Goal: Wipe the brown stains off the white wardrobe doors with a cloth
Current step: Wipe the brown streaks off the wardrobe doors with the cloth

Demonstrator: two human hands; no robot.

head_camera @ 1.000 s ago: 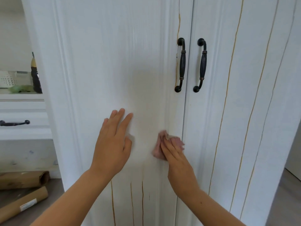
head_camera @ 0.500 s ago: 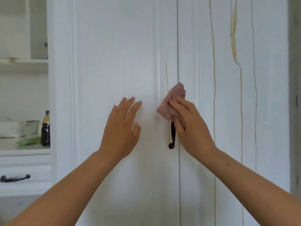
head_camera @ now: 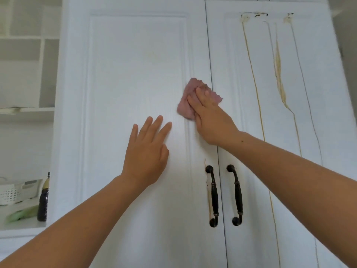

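Two white wardrobe doors fill the view. My right hand point(head_camera: 210, 115) presses a pink cloth point(head_camera: 186, 105) flat against the right edge of the left door point(head_camera: 135, 74), above the handles. My left hand point(head_camera: 146, 151) rests flat on the left door's panel, fingers spread, holding nothing. Long brown drip stains point(head_camera: 279, 74) run down the right door point(head_camera: 241, 93) from dark blotches near its top. A short brown streak point(head_camera: 208, 190) lies beside the left black handle point(head_camera: 213, 196).
A second black handle point(head_camera: 237, 194) is on the right door. To the left are white open shelves point(head_camera: 29, 111), a dark bottle point(head_camera: 43, 202), a white basket point(head_camera: 9, 194) and something green on a counter.
The view has tilted upward, showing the tops of the doors. My right hand has carried the cloth up the left door's right edge from below the handles to above them. My left hand stays flat.
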